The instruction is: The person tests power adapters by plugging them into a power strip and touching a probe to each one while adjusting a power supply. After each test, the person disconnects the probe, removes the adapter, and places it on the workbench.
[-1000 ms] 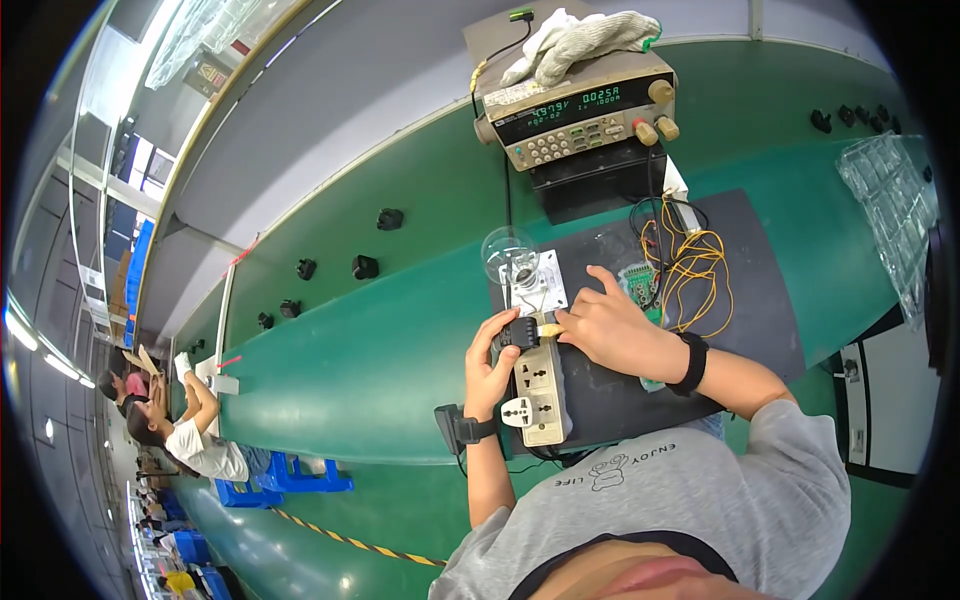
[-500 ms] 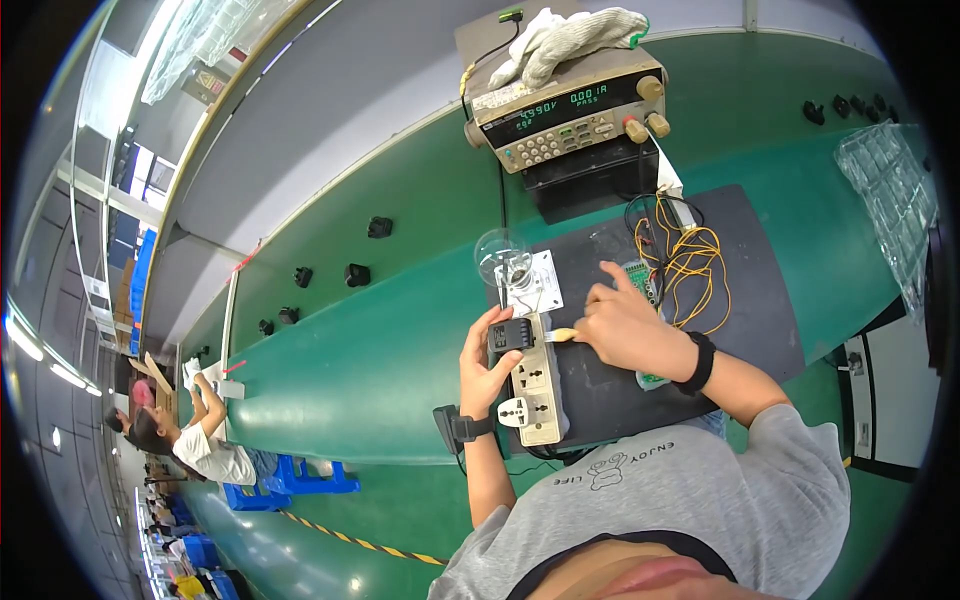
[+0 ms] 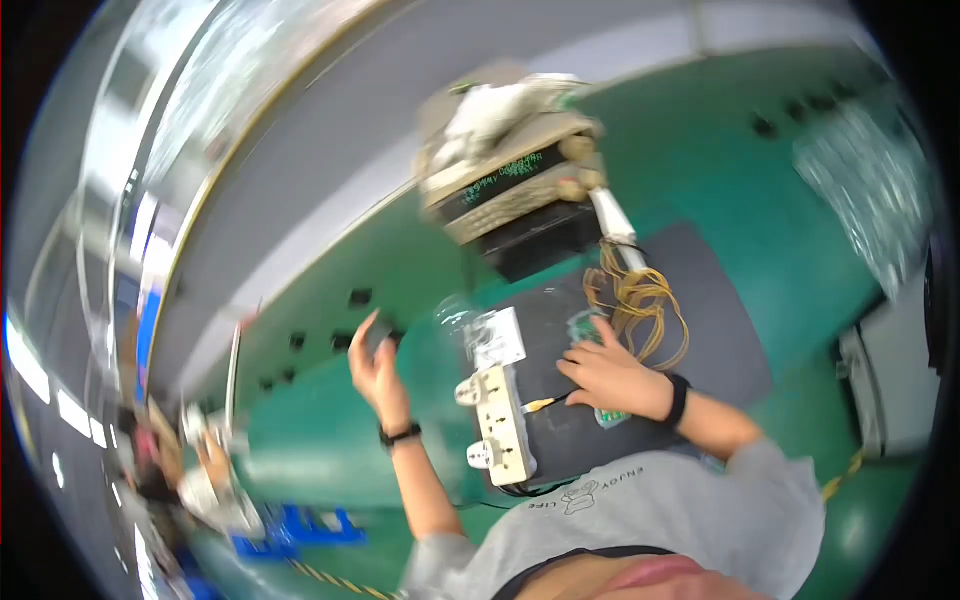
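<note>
My left hand (image 3: 381, 378) is raised left of the power strip, its thumb and fingers around a blurred black power adapter (image 3: 383, 336). My right hand (image 3: 622, 380) lies over the dark mat with fingers apart, the index finger by a green circuit board (image 3: 584, 326) that it partly covers. Just left of its thumb is a yellow-ended cable plug (image 3: 540, 405), close to the strip's edge; its black lead runs under the hand. The beige power strip (image 3: 503, 425) carries two round white plug adapters (image 3: 480, 455) on its left side.
A bench instrument with lit display (image 3: 500, 185) stands at the back, white gloves (image 3: 490, 115) on top. Coiled yellow wires (image 3: 655, 310) lie right of the board. Black adapters (image 3: 360, 297) sit on the green bench at left; clear plastic trays (image 3: 860, 190) lie at right. Co-workers sit far left.
My left hand has pulled the black adapter off the power strip and moved left with it. My right hand has released the yellow plug, which stays near the strip. The view has shifted and blurred.
</note>
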`<state>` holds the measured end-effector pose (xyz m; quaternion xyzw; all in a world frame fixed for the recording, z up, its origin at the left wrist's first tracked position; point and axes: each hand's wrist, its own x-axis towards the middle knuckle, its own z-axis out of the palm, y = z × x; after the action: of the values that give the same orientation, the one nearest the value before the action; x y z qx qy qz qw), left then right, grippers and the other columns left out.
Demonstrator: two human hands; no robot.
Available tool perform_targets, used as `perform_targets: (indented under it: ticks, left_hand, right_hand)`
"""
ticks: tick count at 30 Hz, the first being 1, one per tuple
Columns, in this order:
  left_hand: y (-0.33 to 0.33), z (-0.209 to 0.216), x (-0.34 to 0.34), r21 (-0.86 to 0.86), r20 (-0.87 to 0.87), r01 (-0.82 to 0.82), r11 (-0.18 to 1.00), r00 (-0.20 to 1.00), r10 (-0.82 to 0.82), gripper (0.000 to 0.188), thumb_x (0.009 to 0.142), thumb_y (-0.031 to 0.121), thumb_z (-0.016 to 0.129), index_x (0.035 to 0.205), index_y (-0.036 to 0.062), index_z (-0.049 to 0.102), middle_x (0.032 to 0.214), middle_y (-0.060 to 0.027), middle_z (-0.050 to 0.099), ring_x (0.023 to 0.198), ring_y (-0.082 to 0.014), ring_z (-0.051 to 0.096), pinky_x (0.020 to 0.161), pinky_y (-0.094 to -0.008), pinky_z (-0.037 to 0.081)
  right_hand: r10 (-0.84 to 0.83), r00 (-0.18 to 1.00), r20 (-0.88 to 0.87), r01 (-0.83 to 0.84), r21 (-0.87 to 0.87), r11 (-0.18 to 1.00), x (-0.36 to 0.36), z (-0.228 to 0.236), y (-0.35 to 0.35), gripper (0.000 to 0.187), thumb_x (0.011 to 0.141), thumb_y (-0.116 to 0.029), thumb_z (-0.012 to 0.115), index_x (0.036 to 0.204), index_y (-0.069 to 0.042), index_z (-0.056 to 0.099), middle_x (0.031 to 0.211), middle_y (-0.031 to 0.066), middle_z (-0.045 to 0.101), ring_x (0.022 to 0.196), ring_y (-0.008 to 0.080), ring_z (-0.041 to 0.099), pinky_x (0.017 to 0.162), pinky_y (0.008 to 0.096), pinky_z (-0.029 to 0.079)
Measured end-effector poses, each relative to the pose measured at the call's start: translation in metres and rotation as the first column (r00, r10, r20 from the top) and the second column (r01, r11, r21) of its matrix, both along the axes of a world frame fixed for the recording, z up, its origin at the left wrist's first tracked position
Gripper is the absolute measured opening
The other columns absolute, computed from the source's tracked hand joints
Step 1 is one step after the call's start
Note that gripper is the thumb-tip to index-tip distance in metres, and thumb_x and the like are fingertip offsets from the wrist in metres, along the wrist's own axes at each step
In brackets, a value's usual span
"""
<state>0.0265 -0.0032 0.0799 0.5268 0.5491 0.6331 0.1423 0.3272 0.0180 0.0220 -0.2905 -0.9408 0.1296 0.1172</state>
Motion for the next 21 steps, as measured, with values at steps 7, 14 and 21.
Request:
perform_targets:
  ticks: [7,14,21]
  left_hand:
    - [0.098,-0.055,-0.065,-0.138,-0.056,-0.435,0.89,0.9,0.431,0.053,0.069,0.023,0.075,0.112,-0.0025,0.058,0.094,-0.0185,0.065,0.085,-0.0242,0.064,0.076,-0.0325,0.051]
    - [0.062,-0.048,-0.067,-0.16,0.23,-0.33,0.93,0.904,0.361,0.063,0.075,0.022,0.07,0.127,-0.0009,0.042,0.098,-0.0137,0.059,0.087,-0.0219,0.059,0.077,-0.0321,0.048]
    - [-0.115,-0.031,-0.011,0.282,-0.044,-0.705,0.651,0.669,0.742,0.02,0.085,0.008,0.057,0.104,0.0048,0.059,0.097,-0.0067,0.056,0.086,-0.0156,0.057,0.07,-0.0258,0.046]
  right_hand:
    - [0.018,0.972,-0.236,0.003,0.087,0.996,0.012,0.03,-0.034,0.04,0.074,-0.02,0.07,0.108,0.0,0.059,0.105,0.012,0.059,0.105,0.0265,0.052,0.107,0.0532,0.014]
    - [0.135,0.985,-0.108,-0.13,0.055,0.99,0.006,0.021,-0.035,0.041,0.078,-0.021,0.067,0.112,0.001,0.056,0.108,0.0129,0.058,0.11,0.0272,0.051,0.107,0.056,0.014]
    - [0.151,0.984,-0.092,-0.145,0.067,0.987,0.007,0.022,-0.035,0.043,0.079,-0.022,0.067,0.114,0.0,0.056,0.108,0.0128,0.059,0.11,0.0277,0.051,0.107,0.0563,0.015]
